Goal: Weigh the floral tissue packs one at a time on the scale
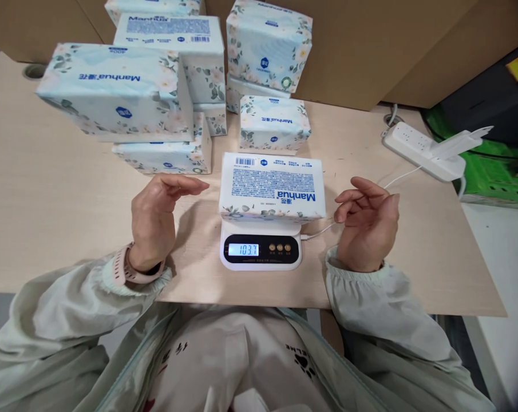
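A tissue pack (271, 186) with dense blue print on its upper face rests on the white kitchen scale (261, 252). The lit display reads about 103.7, and three gold buttons sit beside it. My left hand (158, 214) is raised to the left of the pack, apart from it, fingers stretched toward it. On the right, my right hand (367, 223) hovers with its fingers loosely curled and apart, not touching the pack. Neither hand holds anything. The pack hides most of the scale's platform.
Several more tissue packs (117, 86) are stacked at the back left. Another pack (275, 123) stands just behind the scale, near a taller stack (268, 48). A white power strip (424, 150) lies at the right, and a white cable (323, 230) runs to the scale. Cardboard (353, 51) borders the table's back.
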`<state>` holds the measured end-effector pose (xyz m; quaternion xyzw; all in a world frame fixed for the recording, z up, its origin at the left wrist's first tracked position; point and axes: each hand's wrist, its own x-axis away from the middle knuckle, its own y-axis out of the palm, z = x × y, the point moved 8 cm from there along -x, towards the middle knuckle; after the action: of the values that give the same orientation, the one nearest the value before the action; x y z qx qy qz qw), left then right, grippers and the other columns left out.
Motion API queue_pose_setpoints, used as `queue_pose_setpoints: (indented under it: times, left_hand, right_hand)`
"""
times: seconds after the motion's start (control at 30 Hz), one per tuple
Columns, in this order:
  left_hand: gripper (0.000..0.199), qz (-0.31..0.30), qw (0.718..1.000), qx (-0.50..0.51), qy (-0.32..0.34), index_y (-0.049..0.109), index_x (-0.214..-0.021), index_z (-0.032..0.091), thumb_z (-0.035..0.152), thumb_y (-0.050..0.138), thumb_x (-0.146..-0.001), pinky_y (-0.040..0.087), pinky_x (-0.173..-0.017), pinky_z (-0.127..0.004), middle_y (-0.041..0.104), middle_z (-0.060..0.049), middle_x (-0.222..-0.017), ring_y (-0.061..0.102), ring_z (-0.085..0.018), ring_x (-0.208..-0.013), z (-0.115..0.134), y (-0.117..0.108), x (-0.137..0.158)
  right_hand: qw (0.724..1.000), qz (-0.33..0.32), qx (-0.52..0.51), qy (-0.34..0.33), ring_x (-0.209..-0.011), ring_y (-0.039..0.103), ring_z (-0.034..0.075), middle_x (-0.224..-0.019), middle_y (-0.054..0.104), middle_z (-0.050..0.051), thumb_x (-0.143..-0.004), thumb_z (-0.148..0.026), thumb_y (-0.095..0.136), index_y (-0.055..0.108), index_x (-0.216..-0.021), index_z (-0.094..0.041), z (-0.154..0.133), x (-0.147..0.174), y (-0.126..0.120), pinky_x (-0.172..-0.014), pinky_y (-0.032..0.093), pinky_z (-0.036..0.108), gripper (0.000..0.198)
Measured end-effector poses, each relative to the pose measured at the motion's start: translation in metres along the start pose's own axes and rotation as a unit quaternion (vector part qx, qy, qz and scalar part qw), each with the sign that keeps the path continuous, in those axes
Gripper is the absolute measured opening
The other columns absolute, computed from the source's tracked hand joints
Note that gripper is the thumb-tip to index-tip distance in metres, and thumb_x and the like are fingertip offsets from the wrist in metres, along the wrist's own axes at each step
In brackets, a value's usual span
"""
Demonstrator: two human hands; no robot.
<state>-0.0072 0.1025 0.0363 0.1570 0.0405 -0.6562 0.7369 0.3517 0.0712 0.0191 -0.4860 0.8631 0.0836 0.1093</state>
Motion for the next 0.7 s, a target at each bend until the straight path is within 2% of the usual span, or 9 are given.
queue_pose_setpoints:
  times: [0.17, 0.33, 0.5, 0.6, 0.7]
  left_hand:
    - [0.037, 0.004, 1.000, -0.002, 0.008, 0.086, -0.089, 0.031, 0.045, 0.056, -0.106, 0.058, -0.099, -0.048, 0.082, -0.004, -0.094, 0.077, -0.028, -0.098, 0.001, -0.001, -0.001]
    - [0.036, -0.001, 1.000, -0.019, 0.018, 0.085, -0.088, 0.029, 0.046, 0.058, -0.106, 0.059, -0.099, -0.051, 0.081, -0.006, -0.093, 0.077, -0.030, -0.098, 0.001, -0.002, -0.002]
    - [0.039, 0.003, 0.999, -0.044, 0.026, 0.087, -0.085, 0.029, 0.050, 0.060, -0.104, 0.061, -0.100, -0.052, 0.084, -0.007, -0.093, 0.080, -0.031, -0.097, 0.003, -0.001, -0.001]
    - [0.039, -0.016, 0.998, -0.047, 0.048, 0.091, -0.089, 0.032, 0.045, 0.059, -0.107, 0.060, -0.104, -0.054, 0.087, -0.004, -0.099, 0.081, -0.032, -0.102, 0.007, 0.002, 0.001]
    - [0.038, -0.060, 0.994, -0.063, 0.069, 0.092, -0.103, 0.038, 0.041, 0.055, -0.109, 0.057, -0.113, -0.058, 0.087, 0.001, -0.111, 0.079, -0.032, -0.113, 0.006, 0.005, 0.004]
  right_hand:
    - [1.000, 0.012, -0.017, 0.011, -0.051, 0.044, 0.016, -0.077, 0.067, 0.003, -0.107, -0.066, 0.044, 0.081, -0.100, -0.032, 0.001, -0.001, 0.000, -0.052, 0.037, 0.037, 0.051]
    - [1.000, -0.008, -0.016, 0.005, -0.050, 0.045, 0.017, -0.077, 0.066, 0.003, -0.108, -0.068, 0.041, 0.080, -0.101, -0.032, 0.000, 0.000, 0.002, -0.054, 0.038, 0.038, 0.053]
    - [1.000, -0.006, -0.012, 0.021, -0.053, 0.045, 0.016, -0.077, 0.068, 0.003, -0.107, -0.069, 0.044, 0.079, -0.094, -0.026, -0.003, 0.003, 0.005, -0.056, 0.035, 0.037, 0.057]
    - [1.000, -0.008, -0.019, 0.022, -0.059, 0.052, 0.016, -0.079, 0.071, 0.004, -0.106, -0.067, 0.048, 0.080, -0.091, -0.024, -0.002, 0.005, 0.005, -0.060, 0.042, 0.036, 0.056]
    - [0.998, -0.056, 0.002, 0.009, -0.087, 0.070, 0.020, -0.103, 0.081, 0.006, -0.107, -0.065, 0.049, 0.082, -0.110, -0.027, 0.000, 0.010, 0.008, -0.084, 0.057, 0.041, 0.051]
